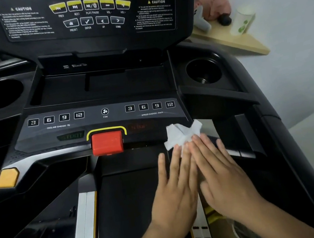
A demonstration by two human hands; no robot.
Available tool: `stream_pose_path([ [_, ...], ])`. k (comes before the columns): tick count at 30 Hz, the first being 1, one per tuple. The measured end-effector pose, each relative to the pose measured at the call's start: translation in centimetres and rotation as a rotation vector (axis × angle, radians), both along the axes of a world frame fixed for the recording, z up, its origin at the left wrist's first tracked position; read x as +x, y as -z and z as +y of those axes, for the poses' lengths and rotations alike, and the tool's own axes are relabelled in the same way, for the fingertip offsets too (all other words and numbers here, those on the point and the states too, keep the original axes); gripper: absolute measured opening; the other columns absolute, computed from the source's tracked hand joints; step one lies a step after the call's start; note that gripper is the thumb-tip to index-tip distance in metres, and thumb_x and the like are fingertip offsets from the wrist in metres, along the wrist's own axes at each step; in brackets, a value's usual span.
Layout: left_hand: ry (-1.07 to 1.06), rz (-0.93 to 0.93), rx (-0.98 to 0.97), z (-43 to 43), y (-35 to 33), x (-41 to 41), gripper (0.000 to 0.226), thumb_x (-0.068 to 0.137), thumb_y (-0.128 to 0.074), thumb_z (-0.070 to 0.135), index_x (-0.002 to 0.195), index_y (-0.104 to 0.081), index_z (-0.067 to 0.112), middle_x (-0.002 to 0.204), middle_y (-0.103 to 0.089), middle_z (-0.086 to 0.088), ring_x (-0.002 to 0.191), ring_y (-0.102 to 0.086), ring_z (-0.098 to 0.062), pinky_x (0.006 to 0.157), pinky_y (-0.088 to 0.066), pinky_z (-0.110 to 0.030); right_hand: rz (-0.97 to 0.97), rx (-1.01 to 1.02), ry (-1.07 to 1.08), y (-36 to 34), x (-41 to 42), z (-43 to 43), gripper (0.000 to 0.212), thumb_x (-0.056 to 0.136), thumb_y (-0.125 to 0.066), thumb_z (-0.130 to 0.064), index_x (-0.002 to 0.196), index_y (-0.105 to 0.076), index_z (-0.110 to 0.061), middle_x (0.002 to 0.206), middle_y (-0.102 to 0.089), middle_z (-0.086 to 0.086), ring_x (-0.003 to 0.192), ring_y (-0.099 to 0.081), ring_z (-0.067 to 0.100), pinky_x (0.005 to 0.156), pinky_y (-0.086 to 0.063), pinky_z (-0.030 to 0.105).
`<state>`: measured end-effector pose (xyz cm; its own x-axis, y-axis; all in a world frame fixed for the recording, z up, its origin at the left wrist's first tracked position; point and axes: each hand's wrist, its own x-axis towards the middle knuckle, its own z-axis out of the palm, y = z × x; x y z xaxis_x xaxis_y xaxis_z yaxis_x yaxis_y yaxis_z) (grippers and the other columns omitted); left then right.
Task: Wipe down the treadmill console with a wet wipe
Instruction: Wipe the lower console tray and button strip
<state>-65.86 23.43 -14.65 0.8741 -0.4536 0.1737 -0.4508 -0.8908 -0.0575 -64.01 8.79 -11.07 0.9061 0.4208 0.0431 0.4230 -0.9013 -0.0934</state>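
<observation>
wipe [181, 133] lies on console [91, 126] edge, 3 o'clock from red key [107, 145]; left hand [175, 190] and right hand [225, 178] press it with straight, flat fingers [206, 150], likely to spread pressure.

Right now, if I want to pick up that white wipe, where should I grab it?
Probably pinch the crumpled part of the wipe that sticks out past the fingertips, coming from above. It's bunched into raised folds there, so it's easy to pinch, while its near edge is pinned flat under the left hand and right hand.
</observation>
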Motion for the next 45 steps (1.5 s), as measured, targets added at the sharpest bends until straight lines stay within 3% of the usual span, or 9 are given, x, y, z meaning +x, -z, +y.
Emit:
stream_pose_path([
  [7, -0.180, 0.053, -0.116, 2.0, -4.3, 4.6, 0.082, 0.081, -0.054, 0.033, 0.151, -0.025, 0.001, 0.157, -0.029, -0.019, 0.143, -0.028, -0.035, 0.106, -0.032, -0.053, 0.095, -0.077, -0.041, -4.7, 6.3, 4.2, 0.086, 0.084, -0.047, -0.025, 0.154, 0.003, -0.015, 0.161, 0.020, 0.000, 0.143, 0.028, 0.012, 0.119, 0.012, 0.046],
  [13, -0.164, 0.020, -0.160, 3.1, -5.4, 3.6, 0.072, 0.078, -0.057, 0.026, 0.144, -0.041, 0.004, 0.146, -0.046, -0.012, 0.127, -0.047, -0.027, 0.097, -0.031, -0.045, 0.091, -0.186, -0.146, -5.8, 5.7, 3.7, 0.085, 0.086, -0.051, -0.035, 0.154, -0.004, -0.014, 0.162, 0.005, 0.003, 0.147, 0.011, 0.013, 0.118, 0.009, 0.045],
  [16, -0.212, 0.039, -0.078, 4.1, -5.3, 3.8, 0.069, 0.082, -0.042, 0.029, 0.146, -0.036, 0.003, 0.150, -0.042, -0.017, 0.138, -0.040, -0.031, 0.110, -0.018, -0.053, 0.057, -0.230, -0.143, -5.6, 5.4, 3.7, 0.085, 0.087, -0.052, -0.035, 0.153, -0.003, -0.014, 0.160, 0.007, 0.005, 0.148, 0.007, 0.016, 0.118, 0.006, 0.048],
  [21, -0.343, 0.057, 0.115, 5.5, -7.1, 7.2, 0.077, 0.089, -0.014, 0.043, 0.153, 0.001, 0.002, 0.163, 0.000, -0.017, 0.147, 0.016, -0.037, 0.105, 0.018, -0.072, 0.118, -0.216, -0.098, -6.6, 9.0, 6.5, 0.094, 0.088, -0.051, -0.039, 0.152, 0.014, -0.014, 0.159, 0.022, 0.006, 0.145, 0.023, 0.017, 0.119, 0.009, 0.050],
  [26, -0.270, 0.100, 0.090, 5.2, -6.7, 3.7, 0.078, 0.086, -0.035, 0.038, 0.150, -0.014, -0.002, 0.156, -0.024, -0.026, 0.148, -0.007, -0.042, 0.109, 0.007, -0.073, 0.119, -0.223, -0.165, -5.6, 4.9, 5.5, 0.091, 0.089, -0.047, -0.045, 0.153, 0.009, -0.013, 0.160, 0.016, 0.008, 0.145, 0.020, 0.019, 0.118, 0.011, 0.048],
  [32, -0.327, -0.010, 0.171, 5.4, -7.6, 6.3, 0.078, 0.096, -0.022, 0.041, 0.151, 0.016, 0.001, 0.160, 0.016, -0.023, 0.142, 0.028, -0.041, 0.101, 0.023, -0.073, 0.106, -0.225, -0.157, -6.4, 8.5, 8.1, 0.099, 0.087, -0.053, -0.044, 0.152, 0.012, -0.008, 0.160, 0.018, 0.013, 0.147, 0.018, 0.024, 0.119, 0.008, 0.048],
  [37, -0.264, 0.082, 0.059, 6.7, -6.1, 4.3, 0.076, 0.087, -0.021, 0.032, 0.153, 0.000, -0.001, 0.161, 0.000, -0.024, 0.149, 0.005, -0.037, 0.115, 0.007, -0.064, 0.116, -0.202, -0.182, -5.2, 5.2, 7.0, 0.097, 0.086, -0.052, -0.038, 0.151, 0.014, -0.010, 0.160, 0.020, 0.012, 0.146, 0.022, 0.023, 0.119, 0.008, 0.048],
  [41, -0.295, 0.119, 0.089, 7.0, -6.8, 5.7, 0.080, 0.089, -0.021, 0.035, 0.148, 0.019, -0.001, 0.159, 0.020, -0.022, 0.146, 0.021, -0.036, 0.115, 0.013, -0.060, 0.080, -0.188, -0.167, -5.1, 7.1, 7.4, 0.095, 0.087, -0.052, -0.036, 0.152, 0.013, -0.011, 0.160, 0.020, 0.009, 0.146, 0.022, 0.021, 0.119, 0.009, 0.049],
  [45, -0.277, 0.119, 0.086, 7.2, -8.0, 6.7, 0.079, 0.084, -0.013, 0.033, 0.151, 0.011, 0.000, 0.161, 0.013, -0.020, 0.146, 0.022, -0.035, 0.114, 0.008, -0.064, 0.075, -0.189, -0.152, -5.6, 8.5, 7.9, 0.099, 0.085, -0.055, -0.038, 0.152, 0.012, -0.011, 0.160, 0.020, 0.010, 0.146, 0.022, 0.021, 0.118, 0.009, 0.051],
])
